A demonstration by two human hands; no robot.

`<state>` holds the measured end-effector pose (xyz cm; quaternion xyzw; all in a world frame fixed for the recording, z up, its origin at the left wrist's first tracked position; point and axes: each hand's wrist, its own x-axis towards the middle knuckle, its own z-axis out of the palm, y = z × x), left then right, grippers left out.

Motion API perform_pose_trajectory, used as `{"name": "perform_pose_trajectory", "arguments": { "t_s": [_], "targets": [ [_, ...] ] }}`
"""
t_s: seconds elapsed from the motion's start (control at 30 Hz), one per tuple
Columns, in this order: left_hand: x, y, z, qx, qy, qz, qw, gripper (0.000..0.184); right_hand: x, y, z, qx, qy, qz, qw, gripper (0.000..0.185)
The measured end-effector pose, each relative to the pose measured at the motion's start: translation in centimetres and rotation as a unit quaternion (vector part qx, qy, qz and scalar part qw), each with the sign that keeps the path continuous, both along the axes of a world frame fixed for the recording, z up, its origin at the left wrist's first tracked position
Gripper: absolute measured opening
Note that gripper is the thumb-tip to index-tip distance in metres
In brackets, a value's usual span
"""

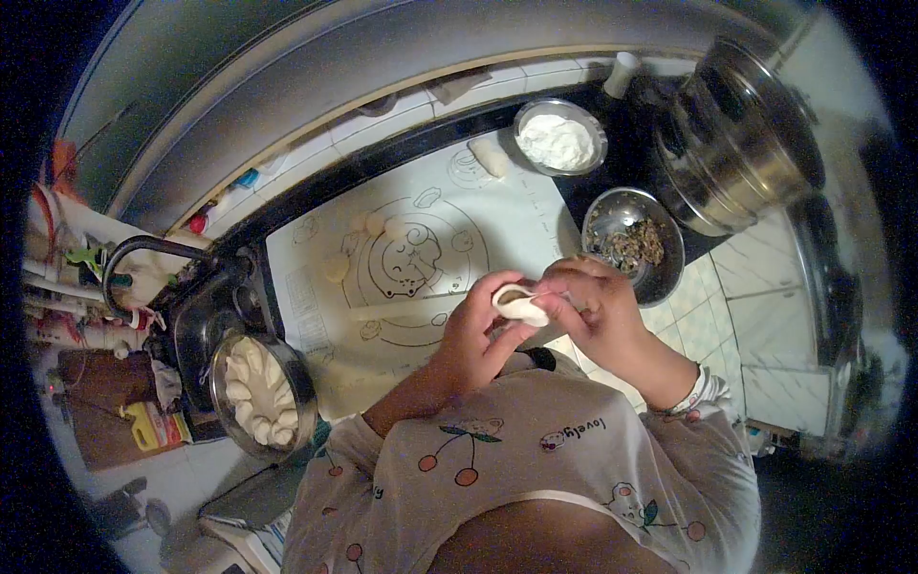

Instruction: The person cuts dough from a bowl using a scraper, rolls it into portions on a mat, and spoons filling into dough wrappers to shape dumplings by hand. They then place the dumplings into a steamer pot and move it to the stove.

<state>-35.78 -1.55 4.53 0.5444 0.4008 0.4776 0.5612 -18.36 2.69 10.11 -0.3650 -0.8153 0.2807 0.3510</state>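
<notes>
A partly folded dumpling [521, 305] of white dough is held up in front of my chest, its wrapper still gaping at the top. My left hand [478, 323] cups it from the left, fingers curled round its side. With thumb and forefinger, my right hand [595, 304] pinches the right edge of the dough. Just beyond my right hand, a metal bowl [601, 206] holds dark chopped filling [636, 246]. Below both hands lies a white printed mat [516, 225] with a few small dough pieces [380, 226] and a thin pale stick [392, 310].
A round pan [222, 407] of several shaped dumplings [258, 387] stands at the left by the sink [194, 335] and black faucet [129, 247]. At the back are a dough roll [490, 158] and a bowl of flour [557, 142]. A large steel pot [755, 143] stands at right.
</notes>
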Motion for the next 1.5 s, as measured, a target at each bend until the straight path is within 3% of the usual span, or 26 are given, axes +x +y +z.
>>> {"name": "perform_pose_trajectory", "arguments": {
  "t_s": [0.13, 0.37, 0.47, 0.57, 0.73, 1.03, 1.23, 1.33, 1.5],
  "targets": [
    [-0.5, -0.2, 1.2, 0.03, 0.094, -0.033, 0.995, 0.043, -0.3, -0.2, -0.1, -0.063, 0.048, 0.005, 0.997, 0.011],
    [-2.0, 1.2, 2.8, 0.142, 0.237, -0.108, 0.955, 0.044, -0.1, 0.3, 1.7, -0.085, -0.011, 0.054, 0.995, 0.018],
    [-2.3, 1.0, 3.4, 0.098, 0.222, -0.106, 0.964, 0.051, -0.2, 0.3, 1.1, -0.077, 0.028, 0.056, 0.995, 0.017],
    [-1.9, 1.0, 1.6, 0.023, 0.069, -0.08, 0.994, 0.061, -0.3, 0.1, 0.3, -0.09, 0.086, 0.023, 0.992, 0.014],
    [-0.3, 0.9, -0.1, 0.041, 0.018, -0.037, 0.998, 0.061, -1.0, -0.7, -1.4, -0.141, 0.172, -0.019, 0.975, 0.012],
    [-0.3, 0.7, 0.6, 0.062, 0.123, 0.006, 0.99, 0.054, -1.2, -1.2, -1.7, -0.084, 0.19, -0.045, 0.977, 0.013],
    [-0.4, 0.8, 1.4, 0.035, 0.139, 0.016, 0.99, 0.044, -0.7, -0.9, 0.3, 0.03, 0.055, -0.049, 0.997, 0.035],
    [-0.4, 0.7, 1.8, 0.02, 0.133, 0.017, 0.991, 0.043, 0.0, 0.0, 0.9, 0.175, -0.024, 0.026, 0.984, 0.033],
    [-0.6, 0.9, 2.2, 0.007, 0.154, 0.007, 0.988, 0.047, -0.2, 0.8, 1.7, 0.216, -0.067, 0.071, 0.972, 0.023]
  ]
}}
